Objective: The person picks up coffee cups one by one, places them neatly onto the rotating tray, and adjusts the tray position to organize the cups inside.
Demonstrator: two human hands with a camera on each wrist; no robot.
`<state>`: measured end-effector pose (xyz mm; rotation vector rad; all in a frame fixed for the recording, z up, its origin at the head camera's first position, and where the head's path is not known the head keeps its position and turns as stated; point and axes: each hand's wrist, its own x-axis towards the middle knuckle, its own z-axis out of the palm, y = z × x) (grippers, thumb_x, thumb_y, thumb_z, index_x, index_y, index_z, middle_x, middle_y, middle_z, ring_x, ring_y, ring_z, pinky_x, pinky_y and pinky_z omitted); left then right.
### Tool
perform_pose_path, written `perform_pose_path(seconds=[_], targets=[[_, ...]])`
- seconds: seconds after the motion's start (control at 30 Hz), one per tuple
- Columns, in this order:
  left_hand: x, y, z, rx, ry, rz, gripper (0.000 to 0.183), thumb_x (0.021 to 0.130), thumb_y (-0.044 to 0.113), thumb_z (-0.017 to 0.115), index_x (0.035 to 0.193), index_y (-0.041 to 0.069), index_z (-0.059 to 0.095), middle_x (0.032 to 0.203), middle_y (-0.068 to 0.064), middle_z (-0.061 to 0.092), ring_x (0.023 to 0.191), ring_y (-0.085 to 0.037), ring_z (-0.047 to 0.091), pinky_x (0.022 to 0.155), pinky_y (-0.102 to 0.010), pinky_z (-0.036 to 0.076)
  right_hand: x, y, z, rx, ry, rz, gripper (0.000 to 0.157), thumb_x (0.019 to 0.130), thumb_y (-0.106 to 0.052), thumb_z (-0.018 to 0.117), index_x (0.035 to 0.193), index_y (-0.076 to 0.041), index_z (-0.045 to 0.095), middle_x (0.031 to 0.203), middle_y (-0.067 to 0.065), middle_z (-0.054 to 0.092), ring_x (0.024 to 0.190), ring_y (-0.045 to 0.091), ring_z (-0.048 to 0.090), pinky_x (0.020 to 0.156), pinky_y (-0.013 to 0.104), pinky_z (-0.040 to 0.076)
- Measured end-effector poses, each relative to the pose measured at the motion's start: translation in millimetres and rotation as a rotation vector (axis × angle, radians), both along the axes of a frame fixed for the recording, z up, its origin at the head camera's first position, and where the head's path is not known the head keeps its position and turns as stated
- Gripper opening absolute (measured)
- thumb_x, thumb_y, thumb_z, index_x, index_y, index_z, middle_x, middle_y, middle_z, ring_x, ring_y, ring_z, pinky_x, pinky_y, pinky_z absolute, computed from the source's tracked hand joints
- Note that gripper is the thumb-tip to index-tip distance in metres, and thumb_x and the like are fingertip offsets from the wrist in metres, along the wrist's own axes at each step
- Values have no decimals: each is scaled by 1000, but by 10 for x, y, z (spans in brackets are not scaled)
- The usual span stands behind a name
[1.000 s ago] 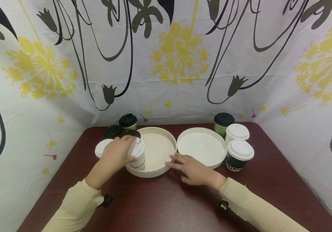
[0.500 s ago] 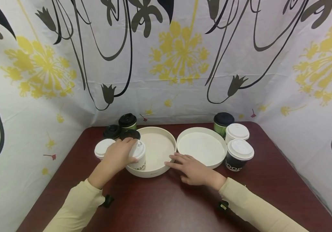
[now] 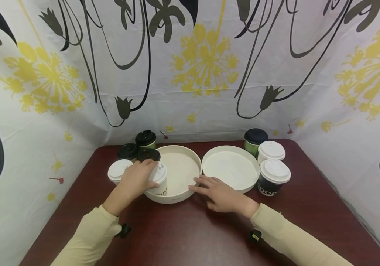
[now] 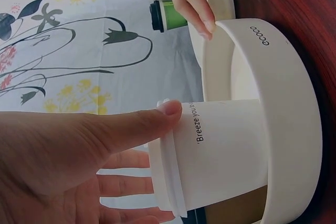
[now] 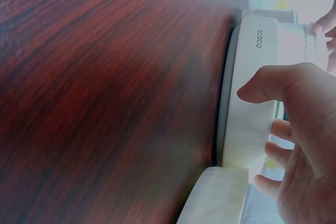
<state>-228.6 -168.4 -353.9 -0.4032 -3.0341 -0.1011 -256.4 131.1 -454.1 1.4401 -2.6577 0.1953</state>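
Cream tray (image 3: 181,168) contains 1 white cup (image 4: 220,153) the left hand (image 3: 134,179) grips.

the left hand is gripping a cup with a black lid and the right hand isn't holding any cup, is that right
Not quite: the cup in the left hand has a white lid, not a black one, as the left wrist view shows. The right hand indeed holds no cup.
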Motion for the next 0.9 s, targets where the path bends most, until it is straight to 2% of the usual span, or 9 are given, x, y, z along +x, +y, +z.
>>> perform_pose_path(seconds=[0.67,0.9], targets=[[3,7,4,3,-17,17,76,77,37,84,140,7,54,139,-18,58,121,-42,58,93,-60,50,3,0,-1,-4,-4,-3,78,83,-13,67,153,-30,38,157,10,40,148,35,36,114,53,38],[65,10,37,-2,4,28,78,75,38,85,139,7,54,138,-21,57,121,-43,57,91,-59,51,1,0,-6,-8,9,4,78,82,-13,67,153,-30,38,156,10,41,147,34,37,114,52,38]])
